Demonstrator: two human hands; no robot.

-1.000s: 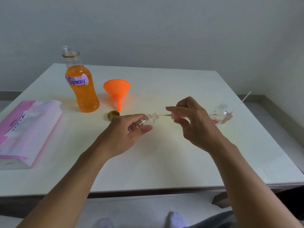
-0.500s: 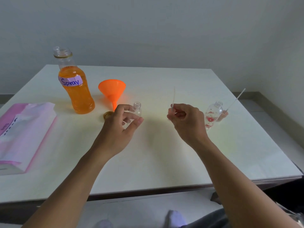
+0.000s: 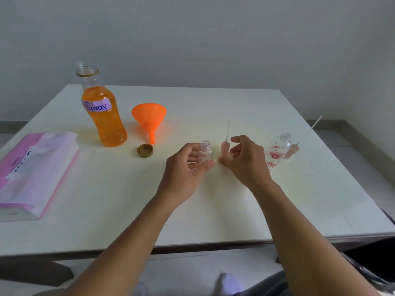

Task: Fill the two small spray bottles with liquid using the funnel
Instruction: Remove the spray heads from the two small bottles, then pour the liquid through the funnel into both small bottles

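Observation:
A small clear spray bottle point(image 3: 206, 148) stands upright and uncapped on the white table point(image 3: 213, 201), with my left hand point(image 3: 188, 167) shut around its left side. Just right of it, its pinkish spray head point(image 3: 224, 148) stands inverted on the table, thin tube pointing up. My right hand point(image 3: 243, 161) hovers beside the head with fingers apart. A second small bottle point(image 3: 276, 152) with red flowers stands uncapped further right, its own spray head point(image 3: 294, 149) next to it. The orange funnel point(image 3: 149, 119) rests spout-down beside the open "Spray" bottle point(image 3: 104, 118) of orange liquid.
A gold cap point(image 3: 145, 150) lies between the funnel and my left hand. A pink tissue pack point(image 3: 32, 167) lies at the table's left edge. The wall runs behind the table's far edge.
The spray head came out of the small bottle. My left hand stood the bottle upright on the table, and my right hand set the head down beside it and opened.

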